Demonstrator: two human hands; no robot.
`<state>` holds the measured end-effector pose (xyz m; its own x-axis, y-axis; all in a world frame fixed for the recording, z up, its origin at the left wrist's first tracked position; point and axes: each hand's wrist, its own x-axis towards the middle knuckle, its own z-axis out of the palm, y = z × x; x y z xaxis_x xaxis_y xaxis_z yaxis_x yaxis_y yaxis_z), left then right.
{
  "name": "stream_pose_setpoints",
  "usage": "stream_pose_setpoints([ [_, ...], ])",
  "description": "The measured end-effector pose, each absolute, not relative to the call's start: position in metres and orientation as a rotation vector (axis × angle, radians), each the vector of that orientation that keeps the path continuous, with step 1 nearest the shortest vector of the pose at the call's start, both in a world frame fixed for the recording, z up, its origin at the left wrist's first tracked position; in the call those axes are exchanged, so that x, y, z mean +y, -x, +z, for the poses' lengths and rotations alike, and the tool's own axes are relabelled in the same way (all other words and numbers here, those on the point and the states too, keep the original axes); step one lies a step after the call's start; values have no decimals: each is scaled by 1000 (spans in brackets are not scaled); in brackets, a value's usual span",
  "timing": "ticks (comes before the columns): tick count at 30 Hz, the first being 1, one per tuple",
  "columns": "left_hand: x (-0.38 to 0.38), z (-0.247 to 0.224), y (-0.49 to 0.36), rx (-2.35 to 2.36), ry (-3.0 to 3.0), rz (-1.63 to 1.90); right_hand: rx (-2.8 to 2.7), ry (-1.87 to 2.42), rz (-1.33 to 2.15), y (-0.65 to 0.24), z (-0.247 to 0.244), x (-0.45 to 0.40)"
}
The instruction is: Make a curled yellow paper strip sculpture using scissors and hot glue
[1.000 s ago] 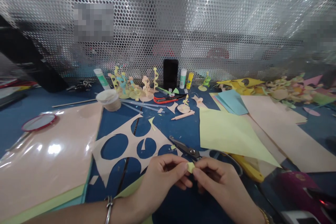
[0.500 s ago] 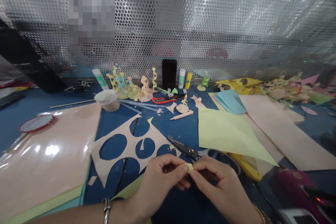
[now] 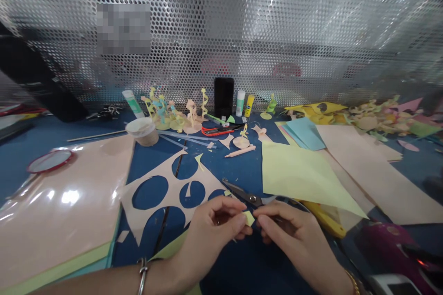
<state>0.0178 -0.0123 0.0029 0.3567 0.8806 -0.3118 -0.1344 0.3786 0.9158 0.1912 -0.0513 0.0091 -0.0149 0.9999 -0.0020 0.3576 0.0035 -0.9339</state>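
Observation:
Between the thumb and fingers of my left hand point(image 3: 216, 223) is a small pale yellow piece of paper point(image 3: 248, 218), its flat face and pointed right edge showing. My right hand point(image 3: 289, 228) is closed in a pinch just right of that edge; whether its fingertips touch the paper I cannot tell. Scissors point(image 3: 253, 199) lie just beyond both hands, blades toward the upper left, handles partly behind my right hand. Left of them rests a pale pink sheet with round holes cut out point(image 3: 175, 189), and part of it is hidden by my left hand.
Paper spiral figures point(image 3: 166, 113) stand at the back near a phone point(image 3: 224, 97) and glue sticks point(image 3: 240, 103). A tub point(image 3: 141, 131) and a glossy pack of pink paper point(image 3: 83, 189) are left. Yellow paper point(image 3: 304, 173) and a purple tool point(image 3: 391, 244) lie right.
The yellow paper now shows a larger, flatter face in my left fingers. My right fingertips have shifted slightly right, away from its middle.

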Motion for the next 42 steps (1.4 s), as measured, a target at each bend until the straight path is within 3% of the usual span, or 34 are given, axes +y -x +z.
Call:
stream_pose_setpoints([
  [33, -16, 1, -19, 921, -1090, 800, -1254, 1392, 1411, -186, 7, -49],
  [42, -17, 4, -17, 907, -1006, 760, -1538, 1386, 956, -189, 6, -52],
])
